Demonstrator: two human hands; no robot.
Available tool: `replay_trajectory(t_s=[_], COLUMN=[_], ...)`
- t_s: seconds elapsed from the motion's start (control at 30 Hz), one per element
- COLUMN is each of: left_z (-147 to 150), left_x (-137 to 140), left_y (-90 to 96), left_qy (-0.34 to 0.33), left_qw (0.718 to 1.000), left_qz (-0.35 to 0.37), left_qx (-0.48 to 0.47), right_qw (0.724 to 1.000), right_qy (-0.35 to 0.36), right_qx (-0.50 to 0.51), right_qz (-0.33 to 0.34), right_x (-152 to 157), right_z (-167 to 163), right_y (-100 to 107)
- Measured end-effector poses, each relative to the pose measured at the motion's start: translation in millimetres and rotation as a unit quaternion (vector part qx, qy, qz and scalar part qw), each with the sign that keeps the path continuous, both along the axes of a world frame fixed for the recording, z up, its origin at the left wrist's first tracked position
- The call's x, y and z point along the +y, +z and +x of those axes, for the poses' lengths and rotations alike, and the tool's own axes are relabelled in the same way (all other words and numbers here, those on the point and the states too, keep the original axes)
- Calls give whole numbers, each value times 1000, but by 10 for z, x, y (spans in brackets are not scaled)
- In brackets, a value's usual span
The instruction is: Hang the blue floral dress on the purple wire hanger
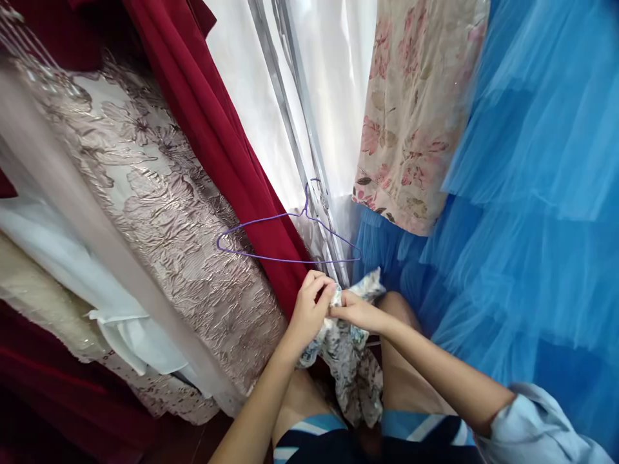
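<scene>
My left hand (314,298) and my right hand (356,310) are close together in the lower middle of the view. Both are closed on a pale patterned garment (349,370), pinching bunched cloth near its top. The garment's crumpled lower part hangs down between my knees, and one end sticks out to the right past my right hand. What kind of garment it is, I cannot make out. Just above my hands, a bare purple wire hanger (290,260) hangs by its hook on a metal bar (309,138), touched by neither hand.
Dark red cloth (217,142) and a shiny embossed floral dress (178,245) hang on the left. Behind the bar is white fabric (236,71). A pink floral garment (411,129) and layered blue tulle (541,193) hang on the right, close to my right arm.
</scene>
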State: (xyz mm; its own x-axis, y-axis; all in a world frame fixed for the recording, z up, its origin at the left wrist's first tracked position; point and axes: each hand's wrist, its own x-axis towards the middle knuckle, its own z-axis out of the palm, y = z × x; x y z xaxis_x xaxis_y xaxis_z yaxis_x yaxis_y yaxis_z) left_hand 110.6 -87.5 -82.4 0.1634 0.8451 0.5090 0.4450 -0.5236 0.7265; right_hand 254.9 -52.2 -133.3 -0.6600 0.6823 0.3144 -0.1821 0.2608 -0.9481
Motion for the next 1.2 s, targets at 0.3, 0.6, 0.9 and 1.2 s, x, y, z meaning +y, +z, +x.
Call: replay_trajectory(t_s=[0.3, 0.6, 0.9, 1.2], left_z=[-286, -1266, -2045, -1675], left_x=[-284, -192, 120, 354], left_y=[-790, -190, 702, 987], left_qy=[-201, 13, 183, 207], left_qw=[908, 971, 820, 846], left_qz=[-365, -148, 39, 80], left_qx=[-47, 187, 541, 485], right_qw=[985, 954, 956, 947], right_qy=[-169, -266, -204, -204], right_qx=[-36, -50, -105, -147], right_qz=[-15, 124, 180, 198], right_x=[326, 1189, 1128, 866], right_z=[835, 852, 540, 603], right_y=[333, 289, 40, 155])
